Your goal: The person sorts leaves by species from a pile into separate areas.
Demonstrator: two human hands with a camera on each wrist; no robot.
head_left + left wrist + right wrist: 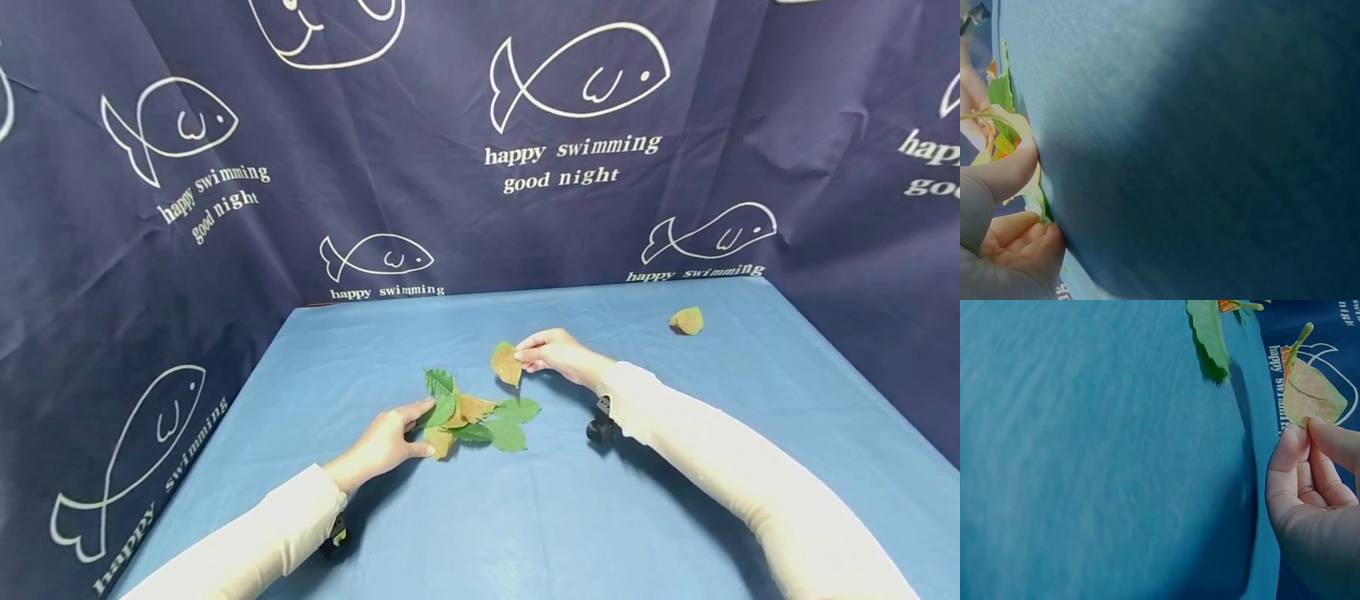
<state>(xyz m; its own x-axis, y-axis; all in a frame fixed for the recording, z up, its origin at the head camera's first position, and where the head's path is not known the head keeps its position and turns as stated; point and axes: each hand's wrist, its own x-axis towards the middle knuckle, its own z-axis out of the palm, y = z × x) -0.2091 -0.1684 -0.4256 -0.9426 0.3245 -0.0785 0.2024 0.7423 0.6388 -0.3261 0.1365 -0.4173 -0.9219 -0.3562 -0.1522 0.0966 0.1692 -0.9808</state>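
In the head view, a cluster of overlapping green leaves (507, 434) and yellow-brown leaves (474, 407) lies near the middle of the table. My left hand (386, 442) touches its left side, thumb and index finger spread apart. The thumb is at a yellowish leaf (438, 442), the fingers by a green leaf (439, 410). Above the cluster's right part, my right hand (558, 357) pinches a yellow-brown leaf (506, 363) by its edge. The right wrist view shows that leaf (1313, 394) between thumb and fingertips, its stem end away from the hand.
A single yellow-green leaf (687, 321) lies at the back right of the blue-covered table (480, 533). Dark blue cloth (450, 167) with white fish drawings hangs behind the table and along its sides. Small black devices (600, 425) are worn under the wrists.
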